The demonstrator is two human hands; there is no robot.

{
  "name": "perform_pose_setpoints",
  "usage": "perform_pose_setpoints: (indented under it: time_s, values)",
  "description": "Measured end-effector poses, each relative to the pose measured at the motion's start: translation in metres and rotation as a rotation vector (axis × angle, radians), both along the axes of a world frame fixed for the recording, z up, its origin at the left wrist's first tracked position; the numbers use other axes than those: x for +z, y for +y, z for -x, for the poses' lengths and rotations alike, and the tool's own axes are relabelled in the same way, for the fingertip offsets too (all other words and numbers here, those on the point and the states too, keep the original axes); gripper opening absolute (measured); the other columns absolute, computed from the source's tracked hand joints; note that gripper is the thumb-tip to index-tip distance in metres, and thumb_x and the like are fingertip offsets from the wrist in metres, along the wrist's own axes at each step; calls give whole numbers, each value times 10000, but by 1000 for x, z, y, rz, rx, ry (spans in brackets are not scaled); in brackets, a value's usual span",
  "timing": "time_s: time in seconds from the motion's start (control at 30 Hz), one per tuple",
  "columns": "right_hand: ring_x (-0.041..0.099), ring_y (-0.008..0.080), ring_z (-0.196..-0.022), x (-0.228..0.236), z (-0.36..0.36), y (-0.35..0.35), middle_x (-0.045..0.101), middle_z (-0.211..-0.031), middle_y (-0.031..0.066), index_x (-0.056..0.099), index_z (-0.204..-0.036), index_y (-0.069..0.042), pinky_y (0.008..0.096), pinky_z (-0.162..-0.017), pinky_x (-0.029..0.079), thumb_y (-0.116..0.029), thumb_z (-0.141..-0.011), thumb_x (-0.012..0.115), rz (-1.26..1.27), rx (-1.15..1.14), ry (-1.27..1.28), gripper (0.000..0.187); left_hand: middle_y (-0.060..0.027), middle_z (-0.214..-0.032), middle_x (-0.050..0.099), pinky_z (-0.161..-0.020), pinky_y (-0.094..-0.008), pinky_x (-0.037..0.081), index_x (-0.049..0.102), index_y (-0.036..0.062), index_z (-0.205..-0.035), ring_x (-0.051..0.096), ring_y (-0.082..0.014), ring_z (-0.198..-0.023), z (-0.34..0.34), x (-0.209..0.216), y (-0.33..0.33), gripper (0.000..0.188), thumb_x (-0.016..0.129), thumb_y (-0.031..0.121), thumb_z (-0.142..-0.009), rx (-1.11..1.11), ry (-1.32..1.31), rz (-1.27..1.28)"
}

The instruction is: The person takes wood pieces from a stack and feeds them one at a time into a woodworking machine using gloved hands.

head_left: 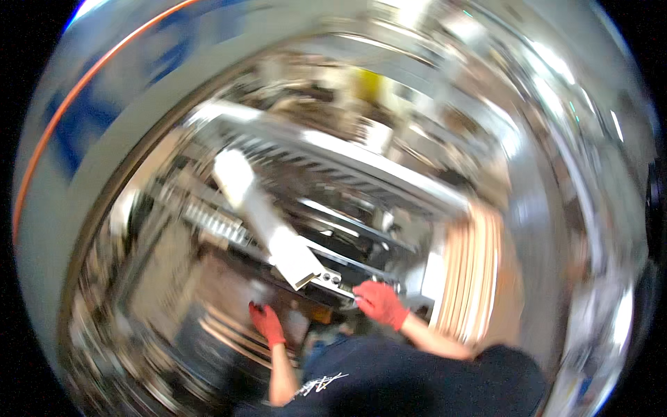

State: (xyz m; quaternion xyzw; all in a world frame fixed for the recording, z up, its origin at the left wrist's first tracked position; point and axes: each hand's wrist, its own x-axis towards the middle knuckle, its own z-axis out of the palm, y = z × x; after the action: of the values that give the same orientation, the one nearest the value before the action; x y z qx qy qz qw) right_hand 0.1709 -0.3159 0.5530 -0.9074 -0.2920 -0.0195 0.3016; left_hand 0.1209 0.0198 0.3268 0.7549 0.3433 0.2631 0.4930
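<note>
My right hand [381, 304], in a red glove, is at the front edge of a metal machine, beside a small panel with round fittings [331, 278]. Its fingers look curled, and what lies between them is too blurred to make out. My left hand [267, 323], also red-gloved, hovers over or rests on a brown surface [240, 281]; its fingers point forward, seemingly apart, with nothing visible in them. A long, pale rectangular tube [267, 222] slants across the machine, its near end between and beyond my hands. Neither hand visibly touches it.
Right of the machine stands a stack of tan, layered sheets or strips [469, 274]. A light metal beam [333, 149] spans the machine's far side. More brown strips [233, 337] lie at the lower left. A blue-and-grey panel [118, 104] curves along the left. Motion blurs much detail.
</note>
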Motion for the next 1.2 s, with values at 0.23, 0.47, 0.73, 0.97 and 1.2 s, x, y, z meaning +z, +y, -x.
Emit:
perform_pose_setpoints:
  time_s: [0.23, 0.47, 0.73, 0.97, 1.2]
  values:
    - [612, 319, -842, 31, 39, -97, 616, -902, 112, 626, -1073, -89, 435, -729, 481, -194, -826, 631, 14, -737, -346, 269, -200, -1318, 555, -954, -382, 460, 451, -42, -1379, 571, -293, -1118, -49, 149, 49, 431, 538, 104, -983, 56, -259, -394]
    - [571, 303, -993, -17, 77, -162, 547, -1064, 102, 534, -1213, -158, 428, -789, 502, -227, -792, 685, 693, -1166, 208, 452, -191, -1170, 638, -862, -362, 517, 515, -30, -1316, 644, -259, -974, -120, 243, 6, 378, 583, 15, -947, -77, -601, -658]
    - [621, 278, -876, -89, 77, -174, 636, -1002, 136, 556, -1260, -107, 349, -726, 519, -138, -818, 649, 144, -1415, 182, 453, -160, -1200, 605, -907, -356, 489, 481, -30, -1344, 618, -234, -981, -118, 253, -107, 431, 567, -11, -922, -375, -654, -363]
    - [578, 135, -553, -21, 104, -140, 588, -770, 41, 517, -1308, -17, 277, -492, 463, -216, -903, 662, -1322, -924, 387, 474, -122, -1243, 603, -924, -325, 470, 493, -27, -1347, 586, -198, -1028, -106, 254, -98, 413, 568, -8, -941, -474, -441, -184]
    - [607, 168, -664, 38, 82, -114, 583, -775, 65, 506, -1025, -60, 316, -627, 520, -118, -814, 719, -1531, -655, 296, 305, -105, -1166, 616, -927, -322, 466, 514, -5, -1327, 592, -198, -1021, -110, 285, -121, 408, 573, -25, -924, -681, -436, -112]
